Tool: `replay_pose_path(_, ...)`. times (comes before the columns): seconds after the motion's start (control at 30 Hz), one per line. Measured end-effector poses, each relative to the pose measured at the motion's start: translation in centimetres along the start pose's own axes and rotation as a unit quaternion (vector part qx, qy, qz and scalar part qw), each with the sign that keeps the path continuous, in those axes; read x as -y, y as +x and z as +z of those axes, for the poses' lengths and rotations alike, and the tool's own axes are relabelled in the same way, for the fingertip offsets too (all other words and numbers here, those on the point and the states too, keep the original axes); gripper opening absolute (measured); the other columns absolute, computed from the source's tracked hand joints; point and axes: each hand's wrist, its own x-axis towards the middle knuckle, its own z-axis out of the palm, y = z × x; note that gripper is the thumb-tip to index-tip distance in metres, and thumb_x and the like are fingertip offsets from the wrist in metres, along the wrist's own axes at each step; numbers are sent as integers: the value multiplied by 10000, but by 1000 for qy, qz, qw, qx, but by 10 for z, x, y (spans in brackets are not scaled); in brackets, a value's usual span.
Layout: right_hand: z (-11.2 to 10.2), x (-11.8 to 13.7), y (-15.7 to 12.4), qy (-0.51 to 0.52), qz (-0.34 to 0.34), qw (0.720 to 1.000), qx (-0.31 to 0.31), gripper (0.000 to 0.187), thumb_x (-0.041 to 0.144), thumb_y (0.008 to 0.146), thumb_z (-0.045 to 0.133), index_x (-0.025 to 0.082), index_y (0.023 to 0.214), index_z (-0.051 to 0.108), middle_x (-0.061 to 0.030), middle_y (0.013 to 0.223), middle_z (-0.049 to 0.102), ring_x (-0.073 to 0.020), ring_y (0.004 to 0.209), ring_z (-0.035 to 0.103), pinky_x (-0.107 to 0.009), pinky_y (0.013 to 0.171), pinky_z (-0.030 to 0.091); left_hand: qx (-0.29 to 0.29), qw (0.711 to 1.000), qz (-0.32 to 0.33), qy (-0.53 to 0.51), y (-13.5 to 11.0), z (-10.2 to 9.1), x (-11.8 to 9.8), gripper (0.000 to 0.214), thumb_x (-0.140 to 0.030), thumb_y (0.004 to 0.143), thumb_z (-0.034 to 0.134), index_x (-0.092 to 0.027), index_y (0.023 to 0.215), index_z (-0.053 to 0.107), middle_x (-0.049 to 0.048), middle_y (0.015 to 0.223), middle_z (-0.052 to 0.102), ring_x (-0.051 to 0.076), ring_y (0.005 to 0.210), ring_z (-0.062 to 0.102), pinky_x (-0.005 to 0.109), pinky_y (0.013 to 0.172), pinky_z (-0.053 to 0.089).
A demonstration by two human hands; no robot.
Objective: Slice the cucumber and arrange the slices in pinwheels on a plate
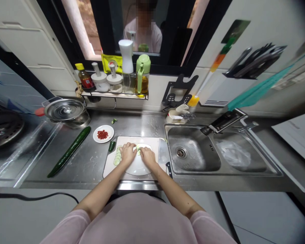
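Both hands rest over a white plate (138,168) that lies on a pale cutting board (109,166). My left hand (127,152) and my right hand (147,155) have their fingers curled down onto green cucumber slices (139,147) at the plate's far edge. More cucumber slices (117,157) lie in a row on the board left of my left hand. A cleaver (163,155) lies flat on the board's right side, its black handle toward me. A cucumber end (112,145) sits at the board's far left corner.
A whole cucumber (69,151) lies on the steel counter at left, beside a small plate of chopped red chilli (103,134). A lidded pot (66,111) stands behind. The sink (193,152) is on the right, a condiment shelf (117,93) at the back wall.
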Motion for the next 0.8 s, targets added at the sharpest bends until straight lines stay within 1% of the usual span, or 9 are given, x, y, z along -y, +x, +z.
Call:
replay_pose_path(0.1, 3, 1, -2, -8, -6, 1000, 4, 292, 293, 987, 328, 244, 1173, 549, -83, 1091, 610, -200, 993, 537, -276, 743, 373, 4, 1000, -2, -2, 1, -1, -2, 273, -328, 860, 520, -264, 1080, 668, 93, 1114, 604, 291, 1105, 471, 436, 932, 256)
replay_pose_path(0.23, 3, 2, 0, -9, -3, 1000, 10, 291, 295, 986, 333, 249, 1172, 551, -88, 1084, 607, -198, 995, 536, -276, 763, 375, 11, 1000, -7, 1, 1, -4, -4, 275, -318, 860, 518, -256, 1083, 666, 96, 1129, 609, 285, 1112, 466, 434, 938, 249)
replay_pose_path(0.47, 0, 3, 1, -17, 0, 1000, 15, 307, 295, 988, 316, 247, 1182, 548, -81, 1097, 611, -196, 983, 547, -273, 753, 385, -9, 1000, -8, -7, -3, -5, -7, 250, -319, 849, 533, -262, 1048, 672, 80, 1097, 628, 274, 1077, 490, 432, 921, 270)
replay_pose_path(0.53, -2, 3, -1, -4, -3, 1000, 3, 311, 303, 987, 319, 244, 1177, 558, -77, 1095, 617, -194, 988, 550, -269, 760, 386, -20, 999, -18, -22, -3, -7, -8, 254, -314, 842, 542, -261, 1054, 673, 84, 1093, 630, 274, 1073, 499, 430, 921, 278)
replay_pose_path(0.63, -4, 2, -8, 35, -10, 999, -38, 328, 323, 987, 319, 238, 1183, 568, -71, 1098, 629, -187, 1007, 554, -257, 787, 387, -55, 995, -43, -66, -9, -13, -5, 256, -313, 833, 553, -261, 1051, 676, 78, 1083, 638, 264, 1062, 520, 418, 923, 298)
replay_pose_path(0.7, -3, 0, -16, 66, -5, 996, -64, 340, 325, 984, 322, 230, 1192, 574, -69, 1097, 640, -179, 1008, 563, -247, 801, 388, -78, 989, -61, -107, -18, -18, 2, 255, -321, 828, 557, -259, 1042, 680, 65, 1061, 648, 251, 1042, 540, 405, 922, 319)
replay_pose_path(0.8, 1, -6, -33, 114, 11, 989, -91, 349, 309, 975, 325, 215, 1171, 599, -60, 1076, 662, -169, 980, 584, -239, 811, 398, -98, 977, -99, -160, -39, -21, 20, 281, -341, 830, 544, -238, 1056, 675, 53, 1011, 663, 228, 979, 571, 383, 904, 358)
